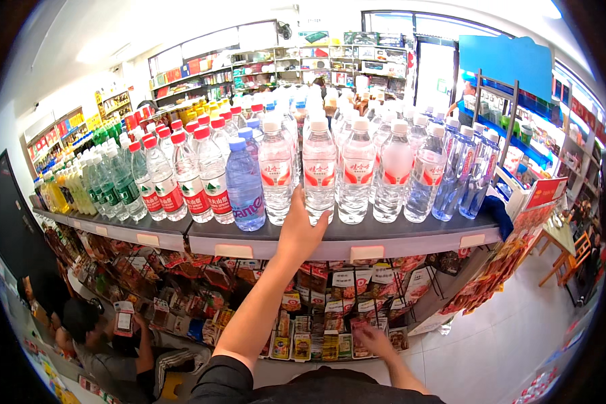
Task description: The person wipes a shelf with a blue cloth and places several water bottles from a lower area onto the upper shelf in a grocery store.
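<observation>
My left hand (301, 230) reaches up to the front of the shelf top. Its thumb and fingers are closed round the lower part of a clear water bottle (320, 167) with a white cap and a red-and-white label. The bottle stands upright in the front row, between a similar bottle (276, 172) and another (357, 172). Lower down, my right hand (378, 342) is at the hanging snack packets below the shelf top, its fingers closed at a small red packet (359, 345). Part of its grip is too small to make out.
A blue-tinted bottle (244, 185), red-capped bottles (210, 168) and green bottles (124, 178) line the shelf top (269, 232) leftward. Tall blue bottles (476, 175) stand near its right end. At lower left, another person (107, 353) holds a white-and-red item (123, 318).
</observation>
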`<action>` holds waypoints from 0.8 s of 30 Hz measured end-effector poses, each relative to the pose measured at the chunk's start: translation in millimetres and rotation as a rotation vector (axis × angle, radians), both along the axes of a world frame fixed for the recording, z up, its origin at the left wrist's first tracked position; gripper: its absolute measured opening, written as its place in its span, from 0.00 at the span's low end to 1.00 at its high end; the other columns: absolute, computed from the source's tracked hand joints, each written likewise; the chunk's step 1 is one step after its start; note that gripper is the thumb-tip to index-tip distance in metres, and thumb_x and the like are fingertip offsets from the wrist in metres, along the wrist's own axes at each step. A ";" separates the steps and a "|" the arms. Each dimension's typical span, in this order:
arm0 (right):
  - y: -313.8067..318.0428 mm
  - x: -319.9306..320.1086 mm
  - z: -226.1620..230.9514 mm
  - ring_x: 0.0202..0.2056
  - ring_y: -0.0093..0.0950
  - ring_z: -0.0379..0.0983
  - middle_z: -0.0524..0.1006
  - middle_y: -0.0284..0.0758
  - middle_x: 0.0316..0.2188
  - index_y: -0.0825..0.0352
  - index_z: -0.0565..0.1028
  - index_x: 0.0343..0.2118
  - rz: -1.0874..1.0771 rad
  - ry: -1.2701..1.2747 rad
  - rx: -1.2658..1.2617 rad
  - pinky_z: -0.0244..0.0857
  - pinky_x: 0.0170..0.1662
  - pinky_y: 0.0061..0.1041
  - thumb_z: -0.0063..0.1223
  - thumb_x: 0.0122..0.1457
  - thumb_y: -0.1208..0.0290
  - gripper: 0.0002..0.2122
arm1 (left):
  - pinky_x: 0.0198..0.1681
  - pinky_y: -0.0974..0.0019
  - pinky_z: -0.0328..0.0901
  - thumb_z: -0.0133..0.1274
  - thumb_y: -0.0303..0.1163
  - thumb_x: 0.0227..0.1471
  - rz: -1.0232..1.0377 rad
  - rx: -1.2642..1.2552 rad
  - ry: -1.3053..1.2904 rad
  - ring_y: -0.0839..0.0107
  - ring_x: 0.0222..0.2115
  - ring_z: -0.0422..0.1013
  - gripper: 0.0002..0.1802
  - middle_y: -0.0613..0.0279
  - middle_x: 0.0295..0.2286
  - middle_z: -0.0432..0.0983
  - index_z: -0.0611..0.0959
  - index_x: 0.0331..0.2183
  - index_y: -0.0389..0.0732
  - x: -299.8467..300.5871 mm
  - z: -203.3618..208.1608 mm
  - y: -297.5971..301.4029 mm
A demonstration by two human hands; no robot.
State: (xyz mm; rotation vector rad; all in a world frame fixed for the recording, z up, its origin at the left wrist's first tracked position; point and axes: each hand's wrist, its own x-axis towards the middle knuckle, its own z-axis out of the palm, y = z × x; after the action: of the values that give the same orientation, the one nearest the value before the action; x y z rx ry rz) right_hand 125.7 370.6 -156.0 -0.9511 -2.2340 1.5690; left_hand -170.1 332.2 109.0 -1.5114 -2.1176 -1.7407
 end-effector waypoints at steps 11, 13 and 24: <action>0.0 188.2 -256.0 0.43 0.36 0.77 0.80 0.41 0.40 0.65 0.77 0.48 0.187 -1.011 -0.351 0.70 0.45 0.35 0.50 0.62 0.58 0.18 | 0.43 0.66 0.69 0.54 0.24 0.55 -0.102 0.315 -0.313 0.66 0.38 0.76 0.15 0.52 0.38 0.78 0.74 0.44 0.32 26.1 -137.5 -74.5; 2.5 185.6 -257.7 0.42 0.36 0.77 0.80 0.40 0.40 0.64 0.78 0.48 0.163 -0.995 -0.364 0.70 0.45 0.35 0.51 0.62 0.59 0.17 | 0.37 0.65 0.68 0.52 0.32 0.58 -0.085 -0.035 -0.443 0.72 0.32 0.73 0.11 0.58 0.30 0.77 0.75 0.38 0.34 30.2 -232.3 -92.3; 18.1 12.9 -209.3 0.37 0.33 0.78 0.81 0.39 0.35 0.71 0.80 0.38 -0.048 -0.240 -0.413 0.72 0.41 0.35 0.50 0.62 0.60 0.16 | 0.37 0.63 0.70 0.50 0.40 0.60 0.218 -1.348 -1.290 0.68 0.34 0.75 0.18 0.54 0.35 0.77 0.76 0.41 0.34 32.4 -513.1 -340.5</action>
State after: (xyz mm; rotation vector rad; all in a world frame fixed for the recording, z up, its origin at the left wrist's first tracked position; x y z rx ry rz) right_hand 138.6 388.7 -365.3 -1.3546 -2.0469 2.0358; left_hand -137.7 -8.3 -404.1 0.4606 -4.2562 -1.1244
